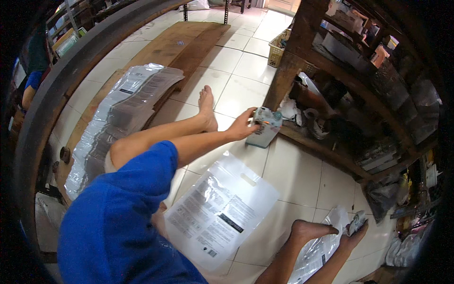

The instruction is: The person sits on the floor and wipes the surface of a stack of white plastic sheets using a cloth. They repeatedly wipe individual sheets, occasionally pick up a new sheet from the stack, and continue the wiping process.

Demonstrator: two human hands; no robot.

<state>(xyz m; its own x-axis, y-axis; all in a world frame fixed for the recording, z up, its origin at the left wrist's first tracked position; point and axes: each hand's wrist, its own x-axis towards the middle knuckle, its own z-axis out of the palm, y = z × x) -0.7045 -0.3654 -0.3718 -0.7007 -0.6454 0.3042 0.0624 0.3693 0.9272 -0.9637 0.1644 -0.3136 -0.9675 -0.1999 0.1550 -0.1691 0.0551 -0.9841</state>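
My left hand [245, 125], at the end of a blue-sleeved arm, grips the near upper edge of a clear, square-sided plastic container [263, 137]. The container stands on the tiles beside the wooden shelf; its contents are unclear. In front of my body lies a flat, clear plastic bag [217, 208] with dark print and a cut-out handle. My right hand is not in view; a patch of bare skin by the sleeve is too hidden to identify. At lower right another person's darker hand [355, 234] holds a crumpled pale cloth [356, 221] over a second printed bag [309, 260].
Overlapping plastic bags [118, 106] lie on brown cardboard [165, 42] to the left, beyond my bent leg. The other person's foot [314, 229] rests beside the second bag. A cluttered wooden shelf [302, 42] bounds the right, with a yellow basket [276, 52] behind its post.
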